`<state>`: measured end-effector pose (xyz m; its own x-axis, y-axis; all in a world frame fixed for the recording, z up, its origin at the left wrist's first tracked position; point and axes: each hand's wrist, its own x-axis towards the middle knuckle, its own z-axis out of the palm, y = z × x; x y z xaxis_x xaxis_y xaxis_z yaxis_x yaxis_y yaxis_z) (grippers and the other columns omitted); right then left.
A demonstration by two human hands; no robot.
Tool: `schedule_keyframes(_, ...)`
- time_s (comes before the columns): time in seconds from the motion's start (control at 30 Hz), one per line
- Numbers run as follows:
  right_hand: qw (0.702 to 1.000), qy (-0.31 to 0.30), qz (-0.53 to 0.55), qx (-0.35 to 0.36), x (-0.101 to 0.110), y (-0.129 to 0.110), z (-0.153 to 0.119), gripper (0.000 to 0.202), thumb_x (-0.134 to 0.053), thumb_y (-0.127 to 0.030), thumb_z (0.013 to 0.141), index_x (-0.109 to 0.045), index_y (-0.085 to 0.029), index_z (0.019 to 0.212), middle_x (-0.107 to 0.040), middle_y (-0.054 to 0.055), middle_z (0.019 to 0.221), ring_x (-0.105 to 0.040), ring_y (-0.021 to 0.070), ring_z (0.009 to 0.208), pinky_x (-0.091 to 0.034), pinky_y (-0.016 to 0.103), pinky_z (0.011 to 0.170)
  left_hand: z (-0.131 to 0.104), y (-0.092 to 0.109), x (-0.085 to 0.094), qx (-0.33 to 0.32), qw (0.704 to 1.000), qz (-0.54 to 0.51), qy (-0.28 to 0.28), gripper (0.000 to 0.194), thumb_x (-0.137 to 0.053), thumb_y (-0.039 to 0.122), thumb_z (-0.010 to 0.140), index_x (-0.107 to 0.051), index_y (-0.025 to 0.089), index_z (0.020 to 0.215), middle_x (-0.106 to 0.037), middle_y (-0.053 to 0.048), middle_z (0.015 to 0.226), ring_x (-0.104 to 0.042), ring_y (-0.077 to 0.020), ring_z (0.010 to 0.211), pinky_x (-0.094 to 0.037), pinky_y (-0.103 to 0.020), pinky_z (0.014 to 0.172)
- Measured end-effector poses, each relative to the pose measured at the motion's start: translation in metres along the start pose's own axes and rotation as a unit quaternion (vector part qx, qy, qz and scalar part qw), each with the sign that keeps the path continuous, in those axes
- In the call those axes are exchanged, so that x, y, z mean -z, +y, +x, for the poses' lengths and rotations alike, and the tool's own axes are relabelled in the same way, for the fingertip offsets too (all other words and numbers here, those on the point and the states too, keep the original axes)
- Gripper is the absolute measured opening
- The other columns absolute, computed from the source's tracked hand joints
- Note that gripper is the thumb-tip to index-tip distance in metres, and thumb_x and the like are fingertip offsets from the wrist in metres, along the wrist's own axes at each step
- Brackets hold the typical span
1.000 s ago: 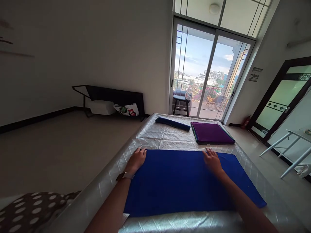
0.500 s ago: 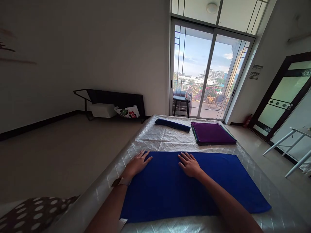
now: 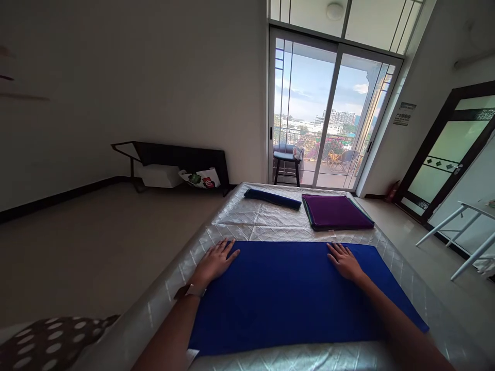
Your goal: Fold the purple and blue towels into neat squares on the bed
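- I see the left hand (image 3: 214, 264) spread at the far left of the blue cloth (image 3: 278, 293).
- The right hand (image 3: 345, 263), loosely spread, rests along its far edge.

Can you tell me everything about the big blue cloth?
The blue cloth is plain, deep blue and looks like soft fabric. It lies spread out nearly flat, a wide four-sided sheet, on a silvery quilted cover. A small white tag shows at its near left corner. The left hand rests at its far left corner, and the right hand lies flat near its far edge, fingers spread. Part of it is hidden under the right arm.
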<state>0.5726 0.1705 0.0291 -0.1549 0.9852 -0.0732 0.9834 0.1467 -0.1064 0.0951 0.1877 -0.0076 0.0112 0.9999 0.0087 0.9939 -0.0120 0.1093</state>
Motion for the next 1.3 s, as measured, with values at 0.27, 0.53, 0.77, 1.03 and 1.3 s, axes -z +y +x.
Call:
schedule_keyframes(0.27,0.985,0.022,-0.018,-0.171,0.018,0.115,-0.018,0.056,-0.023,-0.033,0.102,-0.033,-0.022,0.156,-0.034,0.005,0.162,-0.03,0.023,0.149,-0.029,0.044,0.119,-0.002,-0.001,0.005,0.01,1.0,0.001,-0.018,0.068,-0.026,0.055,0.098,-0.029,0.02,0.156,-0.025,-0.011,0.163,-0.024,-0.0287,0.151,-0.024,-0.051,0.12)
schedule_keyframes(0.53,0.976,0.07,-0.012,-0.205,0.035,0.118,-0.001,0.04,-0.04,-0.029,0.096,-0.066,-0.021,0.125,-0.064,0.011,0.133,-0.059,0.0254,0.123,-0.046,0.036,0.1,-0.003,-0.001,0.007,0.027,0.999,0.007,-0.026,0.066,-0.024,0.054,0.099,-0.027,0.02,0.156,-0.024,-0.01,0.164,-0.02,-0.0282,0.152,-0.023,-0.05,0.121)
schedule_keyframes(0.77,0.973,0.078,-0.004,-0.218,0.04,0.121,0.001,0.035,-0.042,-0.028,0.095,-0.067,-0.02,0.12,-0.068,0.011,0.125,-0.062,0.0252,0.117,-0.048,0.035,0.094,-0.001,-0.001,0.006,0.031,0.999,-0.003,-0.026,0.068,-0.022,0.055,0.099,-0.022,0.02,0.158,-0.016,-0.01,0.166,-0.015,-0.0266,0.153,-0.018,-0.049,0.123)
schedule_keyframes(1.03,0.96,0.099,0.025,-0.262,0.041,0.115,0.004,0.033,-0.049,-0.028,0.09,-0.068,-0.021,0.117,-0.068,0.01,0.121,-0.063,0.0259,0.113,-0.05,0.033,0.09,0.002,-0.004,-0.001,0.021,1.0,-0.007,0.008,0.064,-0.028,0.051,0.099,-0.032,0.021,0.155,-0.028,-0.011,0.163,-0.022,-0.028,0.152,-0.02,-0.051,0.122)
schedule_keyframes(1.3,0.98,0.177,0.04,-0.085,0.024,0.0,0.019,0.038,-0.047,-0.021,0.089,-0.067,-0.024,0.122,-0.062,0.006,0.135,-0.057,0.0226,0.124,-0.04,0.035,0.108,0.003,0.013,0.013,-0.052,0.996,-0.03,0.066,0.059,-0.027,0.051,0.099,-0.049,0.022,0.146,-0.044,-0.009,0.156,-0.032,-0.0255,0.148,-0.024,-0.045,0.122)
